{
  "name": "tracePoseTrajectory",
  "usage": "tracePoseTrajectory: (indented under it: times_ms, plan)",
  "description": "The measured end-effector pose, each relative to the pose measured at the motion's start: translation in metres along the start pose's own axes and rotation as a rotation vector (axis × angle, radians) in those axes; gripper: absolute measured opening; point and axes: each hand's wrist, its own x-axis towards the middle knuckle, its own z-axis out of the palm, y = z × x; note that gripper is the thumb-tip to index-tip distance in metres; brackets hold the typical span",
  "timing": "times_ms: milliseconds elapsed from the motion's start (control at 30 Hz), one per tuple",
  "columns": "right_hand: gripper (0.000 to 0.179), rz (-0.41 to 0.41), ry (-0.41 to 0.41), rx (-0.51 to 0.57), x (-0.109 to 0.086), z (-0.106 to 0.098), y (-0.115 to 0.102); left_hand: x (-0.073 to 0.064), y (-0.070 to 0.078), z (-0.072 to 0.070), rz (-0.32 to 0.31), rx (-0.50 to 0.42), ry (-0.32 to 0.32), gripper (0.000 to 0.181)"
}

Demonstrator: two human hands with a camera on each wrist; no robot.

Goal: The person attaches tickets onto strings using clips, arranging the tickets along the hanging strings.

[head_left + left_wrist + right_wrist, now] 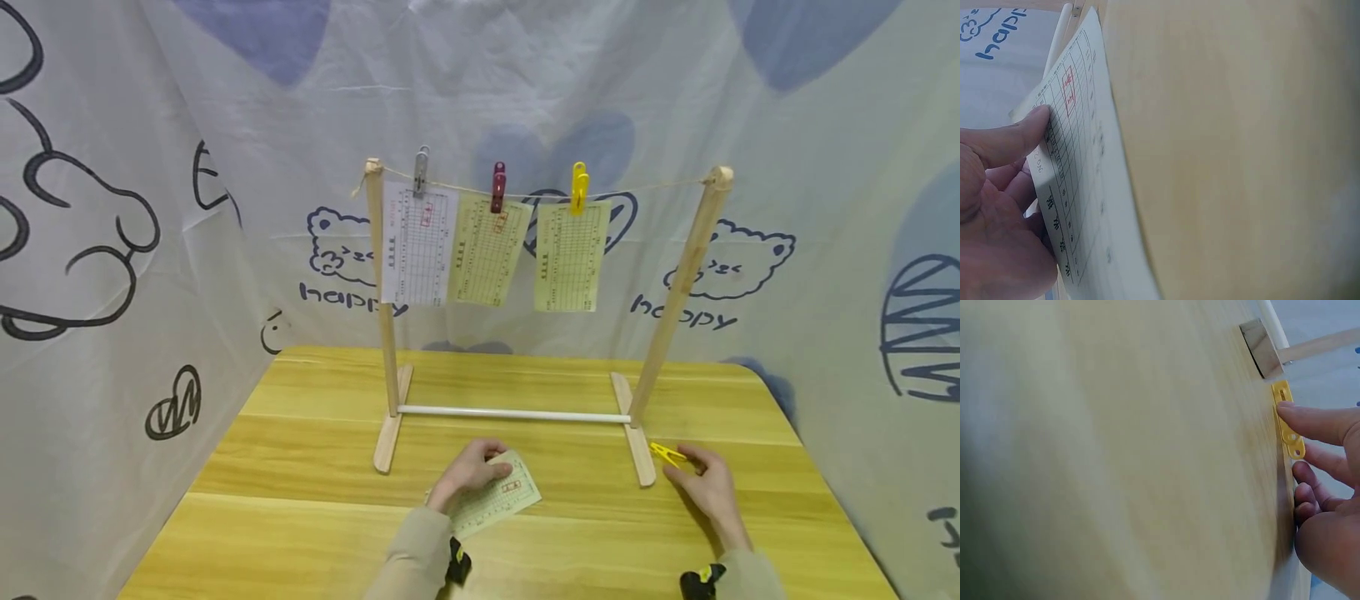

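My left hand [472, 468] pinches a pale green printed form [495, 498] by its upper edge, low over the front of the table. In the left wrist view the thumb lies on the printed face of the form [1082, 156], near a red stamp. To the right of the rack's right foot, my right hand [705, 482] holds a yellow clothespin [666, 454] between thumb and fingers. The right wrist view shows the thumb against the side of that clothespin [1286, 419], close to the tabletop.
A wooden rack [678, 292] with a string [648, 190] stands at the table's back. A white form [418, 250] hangs under a grey clothespin [421, 171]. Green forms hang under a dark red clothespin [498, 187] and another yellow clothespin [579, 188]. A white rod [513, 413] joins the feet.
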Motion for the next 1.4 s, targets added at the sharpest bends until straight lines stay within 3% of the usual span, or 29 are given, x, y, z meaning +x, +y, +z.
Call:
tracePoseTrajectory:
  times_ms: [100,233,400,633,733,967,1233,1400]
  plan:
    - [0.054,-0.007,-0.030,-0.029,-0.001,-0.002,0.001,0.000,0.000,0.000,0.008,0.002,0.000,0.021]
    - [0.048,-0.014,-0.028,-0.055,0.003,0.000,0.004,0.000,-0.001,0.000,0.012,0.003,0.002,0.021]
    - [0.039,0.011,0.021,-0.068,0.001,0.001,0.006,0.000,0.000,0.001,0.006,-0.010,0.001,0.021]
    - [0.039,-0.030,0.138,-0.029,-0.001,0.005,0.007,-0.001,0.001,0.001,0.006,-0.024,0.006,0.021]
    - [0.043,0.005,0.151,-0.010,-0.001,0.005,0.006,-0.001,0.001,0.002,0.002,-0.024,0.004,0.021]
    - [0.050,0.120,0.100,0.058,-0.003,0.002,0.002,-0.001,0.001,0.002,0.003,-0.026,0.003,0.022]
    - [0.061,0.220,0.128,0.241,-0.005,0.004,-0.001,-0.001,0.002,0.002,0.005,-0.023,0.007,0.022]
    - [0.061,0.269,0.151,0.286,-0.005,0.003,-0.006,-0.001,0.001,0.001,0.000,-0.013,0.009,0.023]
